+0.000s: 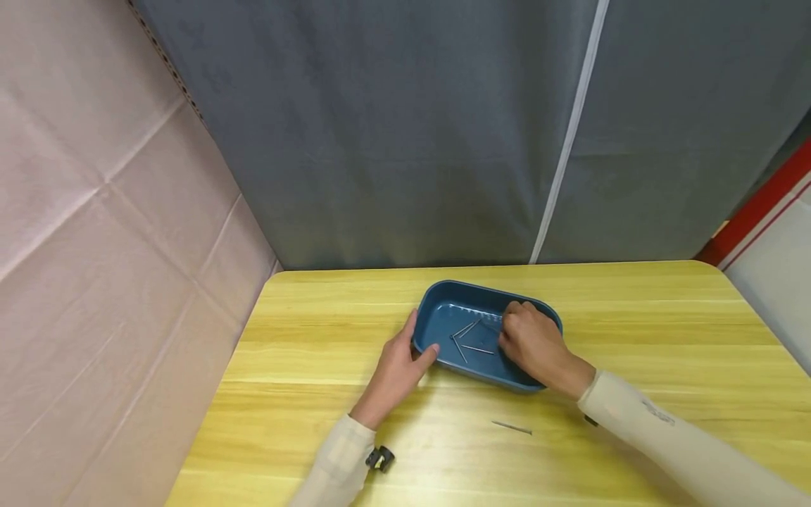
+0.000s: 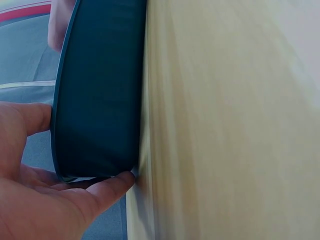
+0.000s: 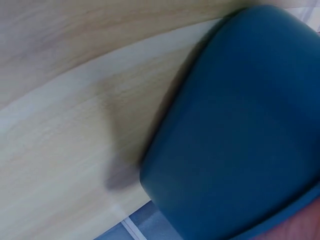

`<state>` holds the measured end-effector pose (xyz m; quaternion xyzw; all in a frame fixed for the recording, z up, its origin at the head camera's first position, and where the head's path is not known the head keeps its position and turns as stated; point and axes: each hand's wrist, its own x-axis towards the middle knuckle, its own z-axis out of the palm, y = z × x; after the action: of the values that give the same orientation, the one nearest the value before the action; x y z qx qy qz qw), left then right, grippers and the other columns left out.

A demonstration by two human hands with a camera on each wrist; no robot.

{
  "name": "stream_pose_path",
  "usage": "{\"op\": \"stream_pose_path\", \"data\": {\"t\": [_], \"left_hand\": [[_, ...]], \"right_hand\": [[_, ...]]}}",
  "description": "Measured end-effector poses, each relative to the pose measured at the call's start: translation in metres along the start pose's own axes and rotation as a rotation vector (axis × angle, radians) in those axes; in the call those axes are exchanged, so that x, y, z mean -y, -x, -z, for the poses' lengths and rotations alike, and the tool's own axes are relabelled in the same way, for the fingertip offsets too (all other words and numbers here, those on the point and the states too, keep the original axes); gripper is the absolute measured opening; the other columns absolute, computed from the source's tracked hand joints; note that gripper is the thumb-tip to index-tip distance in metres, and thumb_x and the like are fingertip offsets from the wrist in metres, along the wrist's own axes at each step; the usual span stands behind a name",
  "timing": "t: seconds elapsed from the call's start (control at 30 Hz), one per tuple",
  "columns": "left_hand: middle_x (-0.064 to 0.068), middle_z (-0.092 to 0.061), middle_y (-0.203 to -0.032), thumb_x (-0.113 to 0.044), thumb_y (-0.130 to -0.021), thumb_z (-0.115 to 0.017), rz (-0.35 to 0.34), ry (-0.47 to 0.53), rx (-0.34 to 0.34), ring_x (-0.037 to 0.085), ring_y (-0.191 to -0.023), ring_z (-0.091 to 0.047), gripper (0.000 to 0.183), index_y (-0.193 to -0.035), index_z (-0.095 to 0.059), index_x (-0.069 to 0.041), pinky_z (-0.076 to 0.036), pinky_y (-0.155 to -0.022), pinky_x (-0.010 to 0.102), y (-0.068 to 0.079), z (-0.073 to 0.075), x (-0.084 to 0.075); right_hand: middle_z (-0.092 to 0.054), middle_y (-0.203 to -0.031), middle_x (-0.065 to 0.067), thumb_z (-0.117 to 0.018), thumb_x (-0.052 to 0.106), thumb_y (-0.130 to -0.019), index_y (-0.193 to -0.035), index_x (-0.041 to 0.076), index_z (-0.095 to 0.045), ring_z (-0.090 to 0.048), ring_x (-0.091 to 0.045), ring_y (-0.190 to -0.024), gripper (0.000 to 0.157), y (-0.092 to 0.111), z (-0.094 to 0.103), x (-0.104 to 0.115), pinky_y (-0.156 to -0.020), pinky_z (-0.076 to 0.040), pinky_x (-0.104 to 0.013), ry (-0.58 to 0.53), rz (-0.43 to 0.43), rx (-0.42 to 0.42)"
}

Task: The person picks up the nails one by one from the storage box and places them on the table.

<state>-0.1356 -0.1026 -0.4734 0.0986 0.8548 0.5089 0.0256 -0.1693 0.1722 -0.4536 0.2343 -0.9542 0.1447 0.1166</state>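
The left hand (image 1: 398, 366) clamps its grip on the blue tray (image 1: 434, 326) at left. The right hand (image 1: 535, 343) curls inside, right of nails (image 1: 478, 349); its grip I cannot tell.

Room above tray (image 1: 443, 317) (between obstacles: left hand (image 1: 398, 365), right hand (image 1: 535, 345))

In the head view, the tray (image 1: 453, 286) sits on the worktop (image 1: 304, 394), with several nails (image 1: 478, 349) inside, on the nine o'clock side of its middle. The left grip (image 1: 400, 360) touches the tray near nine o'clock; the right grip (image 1: 535, 343) dips inside at three. A loose nail (image 1: 512, 427) lies on the worktop between five and six. A curtain (image 1: 393, 141) hangs behind at twelve.
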Motion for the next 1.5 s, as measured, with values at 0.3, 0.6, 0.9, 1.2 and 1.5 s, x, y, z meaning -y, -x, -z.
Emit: {"op": "stream_pose_path", "data": {"t": [0.3,0.6,0.9,1.2,1.5], "left_hand": [[0.019,-0.041,-0.172,-0.021,-0.109,-0.071,-0.003,0.003,0.000,0.031,-0.149,-0.054,0.082,-0.173,-0.023,-0.001,-0.048,-0.119,0.046,0.000,-0.001,0.001],[0.018,-0.041,-0.172,-0.023,-0.109,-0.071,0.000,0.002,-0.001,0.030,-0.149,-0.054,0.083,-0.174,-0.024,-0.002,-0.048,-0.119,0.046,0.000,-0.001,0.000],[0.019,-0.039,-0.173,-0.020,-0.109,-0.070,-0.003,0.012,0.003,0.031,-0.151,-0.052,0.082,-0.174,-0.022,-0.002,-0.047,-0.119,0.047,0.001,0.000,-0.002],[0.020,-0.041,-0.172,-0.021,-0.109,-0.070,-0.008,0.014,0.000,0.033,-0.148,-0.055,0.082,-0.174,-0.023,-0.001,-0.048,-0.118,0.048,0.000,-0.001,-0.001],[0.018,-0.040,-0.173,-0.021,-0.109,-0.070,0.000,0.012,-0.002,0.031,-0.149,-0.054,0.082,-0.174,-0.023,-0.002,-0.048,-0.118,0.048,0.000,-0.001,-0.001]], "right_hand": [[-0.073,-0.102,-0.019,-0.080,0.002,-0.092,-0.088,-0.002,-0.078,-0.064,-0.034,-0.089,0.006,0.008,0.005,0.003,-0.074,-0.063,-0.047,-0.044,0.034,-0.045],[-0.073,-0.105,-0.016,-0.080,0.001,-0.091,-0.084,0.003,-0.075,-0.063,-0.031,-0.090,0.009,0.016,0.013,0.007,-0.073,-0.061,-0.043,-0.088,0.061,-0.084],[-0.074,-0.110,-0.018,-0.083,0.000,-0.090,-0.083,0.002,-0.078,-0.066,-0.032,-0.097,0.008,0.024,0.016,0.011,-0.084,-0.064,-0.048,-0.102,0.060,-0.089],[-0.075,-0.110,-0.016,-0.083,-0.002,-0.087,-0.080,0.004,-0.077,-0.067,-0.031,-0.099,0.011,0.032,0.020,0.018,-0.084,-0.065,-0.047,-0.122,0.087,-0.128],[-0.074,-0.108,-0.011,-0.085,-0.004,-0.084,-0.078,0.006,-0.078,-0.067,-0.026,-0.100,0.013,0.044,0.021,0.027,-0.083,-0.064,-0.043,-0.131,0.092,-0.138]]}}
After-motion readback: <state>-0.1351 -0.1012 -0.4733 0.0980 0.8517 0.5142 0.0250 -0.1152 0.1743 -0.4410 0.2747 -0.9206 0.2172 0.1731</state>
